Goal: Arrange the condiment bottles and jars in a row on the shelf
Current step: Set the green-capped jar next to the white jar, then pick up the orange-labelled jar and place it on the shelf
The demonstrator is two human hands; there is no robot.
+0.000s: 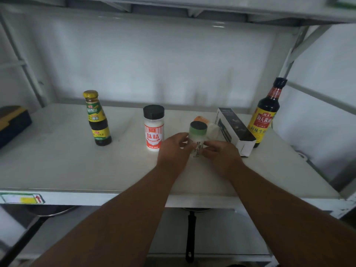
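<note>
Your 2 hands, left [174, 149] and right [219, 154], grip the green-capped jar [197, 136] from either side, upright on the shelf [67, 166] between them. Just left of your left hand stands the MSG jar [154, 130], and well beyond it the dark sauce bottle [98, 120]. Just right of your right hand lies a box [236, 131], with the soy bottle [264, 114] upright beyond it, and a small orange-capped jar [207, 124] sits behind the one you hold.
</note>
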